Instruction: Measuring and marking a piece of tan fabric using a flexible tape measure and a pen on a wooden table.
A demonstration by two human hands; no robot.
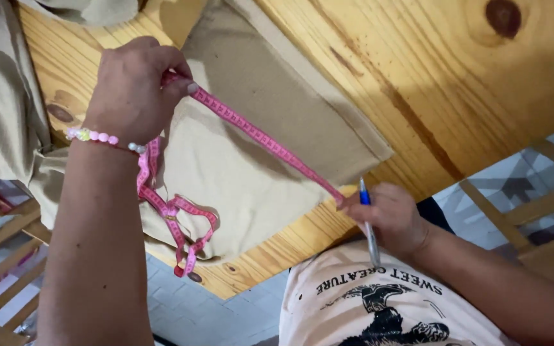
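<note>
Fingertips of your left hand (133,86) pinch one end of the pink tape measure (264,141); your right hand (386,214) clamps the other end plus a blue pen (368,224), stretching it across beige cloth (245,160) on the wooden table (431,70).

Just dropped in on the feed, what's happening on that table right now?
A person is stretching a pink measuring tape across a piece of beige fabric lying on a wooden table. The left hand pinches the tape near the far side of the cloth, with the slack looping down below the wrist. The right hand pins the other end at the cloth's near edge, by the table's edge, and also holds a blue pen.
</note>
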